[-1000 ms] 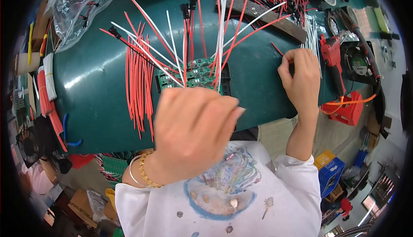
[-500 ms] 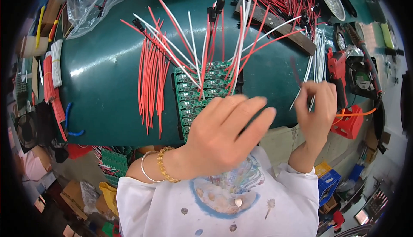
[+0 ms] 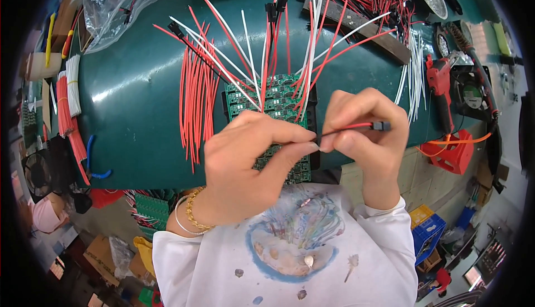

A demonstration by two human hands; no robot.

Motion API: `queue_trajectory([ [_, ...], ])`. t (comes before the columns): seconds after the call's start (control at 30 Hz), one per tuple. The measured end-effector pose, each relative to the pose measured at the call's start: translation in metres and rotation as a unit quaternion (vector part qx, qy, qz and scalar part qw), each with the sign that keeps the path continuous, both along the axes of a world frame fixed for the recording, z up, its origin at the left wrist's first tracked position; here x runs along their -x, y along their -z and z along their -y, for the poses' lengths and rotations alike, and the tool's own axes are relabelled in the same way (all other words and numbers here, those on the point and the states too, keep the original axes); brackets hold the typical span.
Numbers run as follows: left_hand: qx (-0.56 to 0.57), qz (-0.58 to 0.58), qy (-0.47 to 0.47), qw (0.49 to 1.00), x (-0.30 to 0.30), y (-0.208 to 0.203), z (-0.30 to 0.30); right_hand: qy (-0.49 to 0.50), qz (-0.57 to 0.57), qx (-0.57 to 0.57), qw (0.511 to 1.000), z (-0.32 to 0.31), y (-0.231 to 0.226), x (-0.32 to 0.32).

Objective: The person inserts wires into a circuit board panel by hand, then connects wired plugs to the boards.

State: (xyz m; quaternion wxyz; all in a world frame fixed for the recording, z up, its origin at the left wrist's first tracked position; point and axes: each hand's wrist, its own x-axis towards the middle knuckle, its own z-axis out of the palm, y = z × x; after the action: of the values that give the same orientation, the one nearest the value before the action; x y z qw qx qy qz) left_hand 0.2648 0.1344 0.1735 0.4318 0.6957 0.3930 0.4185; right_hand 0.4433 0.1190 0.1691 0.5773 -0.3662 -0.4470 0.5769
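Observation:
A short red-and-black wire lead with a black connector (image 3: 381,126) runs between my two hands, in front of the circuit boards. My right hand (image 3: 370,145) grips it by the wires, the connector poking out past the fingers on the right. Thumb and forefinger of my left hand (image 3: 239,167) pinch the wires' other end, and the fingertips of both hands nearly meet. Beneath and beyond them lies a panel of green circuit boards (image 3: 237,102), partly hidden by my left hand. Red, white and black wires (image 3: 249,50) fan upward from its far part, some ending in black connectors.
Loose red wires (image 3: 195,101) lie left of the boards. White wires (image 3: 415,78) and a red-and-black power tool (image 3: 440,87) are at the right. Behind, a dark bar (image 3: 362,34) fronts a heap of red-and-black leads (image 3: 356,0). A clear plastic bag (image 3: 120,6) sits far left.
My right hand has come leftward from beside the white wires, bringing the wire lead. My left hand, its fingers spread before, has moved left and closed on the lead's end.

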Motion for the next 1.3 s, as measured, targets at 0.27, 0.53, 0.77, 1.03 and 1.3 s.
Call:
queue_trajectory([
  [0.27, 0.264, 0.130, 0.003, 0.956, 0.011, -0.009, 0.003, -0.085, -0.200, 0.072, 0.973, -0.010, 0.010, 0.006],
  [0.53, 0.089, 0.067, 0.040, 0.993, 0.011, 0.002, -0.006, -0.057, 0.119, -0.022, 0.991, -0.004, 0.001, 0.008],
  [0.77, -0.100, -0.143, -0.077, 0.982, 0.011, 0.008, -0.021, 0.135, 0.447, -0.251, 0.848, -0.019, 0.004, 0.019],
  [1.03, -0.140, -0.149, -0.107, 0.973, 0.014, 0.026, -0.024, 0.134, 0.423, -0.246, 0.862, -0.024, 0.027, 0.027],
  [1.3, -0.131, -0.148, -0.105, 0.975, 0.012, 0.030, -0.026, 0.136, 0.434, -0.255, 0.853, -0.028, 0.030, 0.025],
])
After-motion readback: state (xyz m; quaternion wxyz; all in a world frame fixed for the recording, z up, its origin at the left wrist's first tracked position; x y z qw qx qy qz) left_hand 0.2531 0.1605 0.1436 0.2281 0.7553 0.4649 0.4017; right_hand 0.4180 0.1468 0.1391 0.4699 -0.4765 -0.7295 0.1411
